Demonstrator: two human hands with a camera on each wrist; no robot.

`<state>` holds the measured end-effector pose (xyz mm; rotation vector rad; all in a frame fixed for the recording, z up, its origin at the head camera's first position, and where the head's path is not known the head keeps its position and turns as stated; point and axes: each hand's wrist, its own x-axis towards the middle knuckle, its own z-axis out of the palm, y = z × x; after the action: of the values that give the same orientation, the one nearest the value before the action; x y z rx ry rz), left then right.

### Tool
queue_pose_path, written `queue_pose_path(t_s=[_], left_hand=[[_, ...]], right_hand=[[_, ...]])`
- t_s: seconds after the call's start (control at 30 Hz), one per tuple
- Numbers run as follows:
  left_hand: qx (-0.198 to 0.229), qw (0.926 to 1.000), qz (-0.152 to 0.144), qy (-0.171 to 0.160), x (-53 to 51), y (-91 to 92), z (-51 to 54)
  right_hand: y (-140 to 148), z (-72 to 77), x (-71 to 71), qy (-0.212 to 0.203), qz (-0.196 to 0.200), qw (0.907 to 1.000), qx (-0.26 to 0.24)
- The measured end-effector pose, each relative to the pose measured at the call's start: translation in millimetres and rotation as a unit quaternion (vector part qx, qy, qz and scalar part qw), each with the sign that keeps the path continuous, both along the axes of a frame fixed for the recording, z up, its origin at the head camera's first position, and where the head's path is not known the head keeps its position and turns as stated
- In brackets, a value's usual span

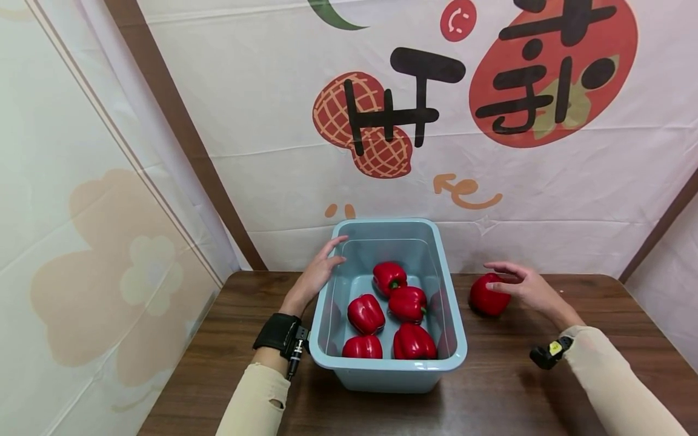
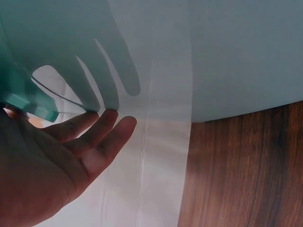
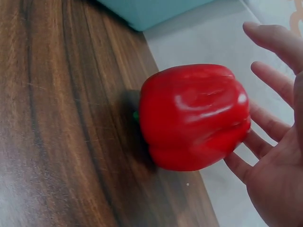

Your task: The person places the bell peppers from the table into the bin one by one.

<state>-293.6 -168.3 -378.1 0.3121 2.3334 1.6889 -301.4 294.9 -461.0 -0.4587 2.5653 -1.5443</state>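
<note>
In the head view, my left hand (image 1: 318, 272) is at the left rim of a light blue plastic bin (image 1: 449, 315), with thumb and index finger reaching over the rim. The left wrist view shows the other fingers (image 2: 106, 132) of that hand fairly straight against the bin's outer wall. Several glossy red bell peppers (image 1: 366, 314) lie inside the bin. To its right, another red bell pepper (image 3: 194, 118) rests on the table, green stem visible. My right hand (image 1: 526, 289) is around the far side of this pepper, fingers spread and not closed on it.
The dark wood-grain table (image 1: 507, 369) carries the bin and the single pepper. Behind it hangs a white printed fabric wall (image 1: 262, 151); another fabric panel (image 1: 82, 242) stands to the left.
</note>
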Motion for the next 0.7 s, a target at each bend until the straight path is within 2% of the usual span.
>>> queue_pose_path(t_s=[0.1, 0.2, 0.53, 0.7], left_hand=[[0.001, 1.0, -0.003, 0.008, 7.8, 1.8, 7.6], [0.002, 1.0, -0.002, 0.009, 10.1, 2.0, 9.1], [0.0, 1.0, 0.0, 0.002, 9.2, 2.5, 8.3], [0.003, 1.0, 0.001, 0.002, 9.6, 2.4, 9.6]], right_hand=[[0, -3.9, -0.7, -0.007, 0.0, 1.0, -0.006], [-2, -7.8, -1.7, -0.013, -0.001, 0.9998, -0.012], [-5, -18.3, -2.4, -0.007, -0.008, 0.9998, -0.017], [-8, -20.8, -3.7, 0.008, -0.012, 0.9999, 0.007]])
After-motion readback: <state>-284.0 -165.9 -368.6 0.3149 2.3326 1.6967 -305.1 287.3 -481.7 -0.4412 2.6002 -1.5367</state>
